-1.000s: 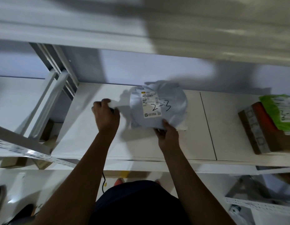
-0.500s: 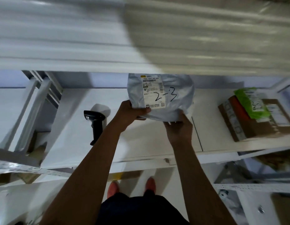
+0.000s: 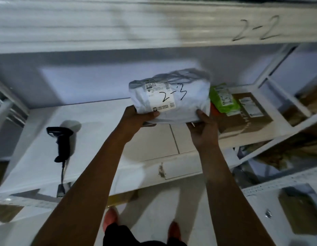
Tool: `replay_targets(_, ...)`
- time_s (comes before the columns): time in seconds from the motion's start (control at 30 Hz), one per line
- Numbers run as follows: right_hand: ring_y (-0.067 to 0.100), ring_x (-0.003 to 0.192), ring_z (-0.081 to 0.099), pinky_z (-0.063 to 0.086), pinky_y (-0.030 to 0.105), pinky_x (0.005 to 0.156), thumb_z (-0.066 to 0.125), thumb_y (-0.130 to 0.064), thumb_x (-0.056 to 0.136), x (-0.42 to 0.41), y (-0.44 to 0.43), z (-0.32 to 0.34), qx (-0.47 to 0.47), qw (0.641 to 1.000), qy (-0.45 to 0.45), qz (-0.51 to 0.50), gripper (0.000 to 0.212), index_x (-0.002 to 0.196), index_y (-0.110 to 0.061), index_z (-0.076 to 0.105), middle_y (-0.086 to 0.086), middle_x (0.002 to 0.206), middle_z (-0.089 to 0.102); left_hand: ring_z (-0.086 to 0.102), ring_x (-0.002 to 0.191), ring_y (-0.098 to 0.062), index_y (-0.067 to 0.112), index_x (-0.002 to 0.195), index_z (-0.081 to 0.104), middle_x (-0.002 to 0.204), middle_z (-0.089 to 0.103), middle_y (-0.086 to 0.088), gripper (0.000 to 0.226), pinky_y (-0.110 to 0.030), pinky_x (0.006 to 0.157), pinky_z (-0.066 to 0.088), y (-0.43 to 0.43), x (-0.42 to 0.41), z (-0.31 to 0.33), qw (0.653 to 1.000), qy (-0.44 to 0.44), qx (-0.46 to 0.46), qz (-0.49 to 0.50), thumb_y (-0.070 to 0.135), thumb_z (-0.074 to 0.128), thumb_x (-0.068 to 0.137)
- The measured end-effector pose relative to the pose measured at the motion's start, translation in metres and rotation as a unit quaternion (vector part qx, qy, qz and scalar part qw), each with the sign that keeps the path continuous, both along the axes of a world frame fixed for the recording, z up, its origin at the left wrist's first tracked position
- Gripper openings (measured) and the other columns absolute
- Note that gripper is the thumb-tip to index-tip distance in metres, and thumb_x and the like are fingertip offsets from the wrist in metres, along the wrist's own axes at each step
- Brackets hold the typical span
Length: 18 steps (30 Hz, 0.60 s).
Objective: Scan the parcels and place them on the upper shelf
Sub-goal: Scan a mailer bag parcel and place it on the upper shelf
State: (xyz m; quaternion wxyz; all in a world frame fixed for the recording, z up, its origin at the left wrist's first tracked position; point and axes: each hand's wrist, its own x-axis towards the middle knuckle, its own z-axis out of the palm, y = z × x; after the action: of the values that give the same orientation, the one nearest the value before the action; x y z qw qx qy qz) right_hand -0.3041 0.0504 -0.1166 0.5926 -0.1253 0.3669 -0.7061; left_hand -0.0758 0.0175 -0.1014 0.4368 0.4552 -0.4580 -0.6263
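Observation:
A grey plastic parcel [image 3: 186, 102] with a white label and "2-3" written on it is held in the air above the white middle shelf [image 3: 38, 157]. My left hand [image 3: 136, 119] grips its lower left edge and my right hand [image 3: 203, 128] grips its lower right corner. The upper shelf's front edge [image 3: 118, 29] runs across the top of the view, with "2-2" written on it at the right. A black handheld scanner [image 3: 61, 141] lies on the middle shelf to the left, its cable hanging over the front edge.
At the right of the middle shelf a brown cardboard box [image 3: 246, 114] carries a green parcel [image 3: 223, 100]. White metal uprights [image 3: 278, 68] frame the rack at the right. Lower shelves at the right hold more parcels [image 3: 299, 208]. My feet are on the floor below.
My left hand let go of the scanner, now lying on the shelf, and joined the right on the parcel. Both hands lifted the parcel off the shelf and carried it to the right.

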Motion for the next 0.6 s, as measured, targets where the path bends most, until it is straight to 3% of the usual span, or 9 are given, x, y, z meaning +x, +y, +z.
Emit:
replay_targets(0.1,0.031,0.126,0.062,0.058,0.045,0.095,0.068,-0.001,0.078,-0.056,0.021,0.004,0.001,1.000,0.018,0.013,0.074,0.148,-0.017,0.051,0.011,0.140,0.063,0.073,0.105,-0.031,0.001,0.124,0.069,0.117,0.075,-0.012,0.043,-0.044,0.085,0.062,0.019,-0.046,-0.001,1.000,-0.009,-0.005,0.002,0.000,0.079,0.083)
replay_targets(0.23,0.035,0.131,0.057,0.060,0.042,0.084,0.068,-0.003,0.078,-0.112,0.046,0.013,0.022,0.998,0.039,0.037,0.068,0.144,-0.015,0.055,0.014,0.142,0.061,0.074,0.103,-0.027,0.003,0.126,0.069,0.117,0.076,-0.010,0.043,-0.042,0.085,0.062,0.047,-0.100,0.010,1.000,-0.021,-0.004,-0.005,0.001,0.079,0.084)
replay_targets(0.4,0.030,0.112,0.067,0.057,0.044,0.077,0.066,0.001,0.076,-0.157,0.069,0.026,-0.010,0.994,0.086,0.062,0.066,0.138,-0.017,0.055,0.006,0.125,0.071,0.074,0.105,-0.026,0.012,0.122,0.072,0.115,0.077,-0.006,0.039,-0.050,0.095,0.058,0.056,-0.125,0.023,1.000,0.011,0.012,-0.002,0.023,0.080,0.085)
replay_targets(0.5,0.030,0.115,0.068,0.060,0.048,0.079,0.061,0.007,0.078,-0.173,0.081,0.031,-0.023,0.992,0.112,0.063,0.079,0.152,-0.014,0.043,0.009,0.140,0.062,0.074,0.103,-0.025,0.011,0.120,0.072,0.113,0.077,-0.009,0.034,-0.040,0.093,0.057,0.056,-0.139,0.036,1.000,0.027,-0.005,0.000,0.019,0.078,0.088)
replay_targets(0.6,0.032,0.123,0.064,0.062,0.045,0.079,0.060,0.010,0.078,-0.180,0.090,0.039,-0.031,0.989,0.120,0.081,0.080,0.153,-0.013,0.041,0.013,0.146,0.058,0.074,0.083,-0.019,0.008,0.094,0.076,0.090,0.078,-0.013,0.017,-0.030,0.078,0.054,0.064,-0.153,0.054,0.999,-0.007,-0.041,0.025,0.025,0.074,0.093)
